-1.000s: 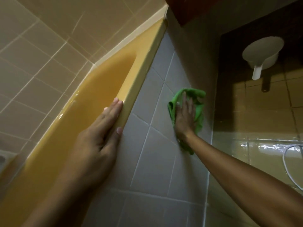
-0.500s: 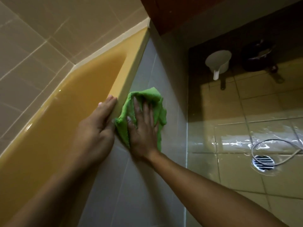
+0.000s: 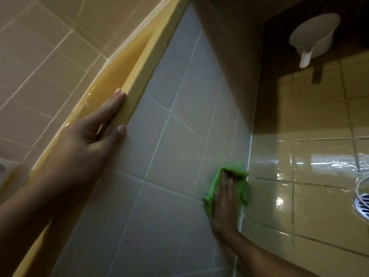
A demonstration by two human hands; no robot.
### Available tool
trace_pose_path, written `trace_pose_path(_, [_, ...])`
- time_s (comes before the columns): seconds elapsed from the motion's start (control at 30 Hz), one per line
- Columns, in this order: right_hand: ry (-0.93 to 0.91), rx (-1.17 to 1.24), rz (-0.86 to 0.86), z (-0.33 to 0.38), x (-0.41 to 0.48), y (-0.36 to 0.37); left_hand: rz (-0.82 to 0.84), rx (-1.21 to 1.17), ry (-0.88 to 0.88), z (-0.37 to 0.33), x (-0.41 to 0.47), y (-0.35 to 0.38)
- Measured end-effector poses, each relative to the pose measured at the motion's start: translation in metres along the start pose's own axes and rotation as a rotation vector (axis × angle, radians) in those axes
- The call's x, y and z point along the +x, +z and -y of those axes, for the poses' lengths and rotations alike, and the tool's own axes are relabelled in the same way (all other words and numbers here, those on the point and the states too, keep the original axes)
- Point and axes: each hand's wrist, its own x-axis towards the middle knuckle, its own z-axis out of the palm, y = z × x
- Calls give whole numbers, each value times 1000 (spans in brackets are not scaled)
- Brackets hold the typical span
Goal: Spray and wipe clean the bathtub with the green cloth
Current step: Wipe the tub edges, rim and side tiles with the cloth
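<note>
The yellow bathtub (image 3: 139,62) runs from the lower left to the top middle, with a grey tiled outer side panel (image 3: 169,136) below its rim. My left hand (image 3: 87,134) rests flat on the rim, fingers straight and thumb over the rim's outer edge. My right hand (image 3: 225,204) presses the green cloth (image 3: 242,188) flat against the bottom of the grey panel, right at the seam with the floor. Much of the cloth lies hidden under my palm. No spray bottle is in view.
A wet, glossy tan tiled floor (image 3: 309,196) lies to the right. A floor drain (image 3: 363,206) with a thin white cord sits at the right edge. A white plastic dipper (image 3: 313,37) lies on the floor at the top right. Beige wall tiles (image 3: 40,66) rise behind the tub.
My right hand has slid the green cloth from just below the tub rim down the grey panel to its bottom edge by the floor. My left hand has stayed on the rim.
</note>
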Motion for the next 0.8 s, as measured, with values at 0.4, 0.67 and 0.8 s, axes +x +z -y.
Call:
trace_pose_path(0.4, [473,118,-52,53,66,-8,12,100,-116,-26,-10,-2])
trace_pose_path(0.67, [33,52,8,222,-1,-6,-58,153,-165,-44,-129,-18])
trace_pose_path(0.8, [-252,4,42,278,-64,0,-129,86,-172,-34,-183,-22])
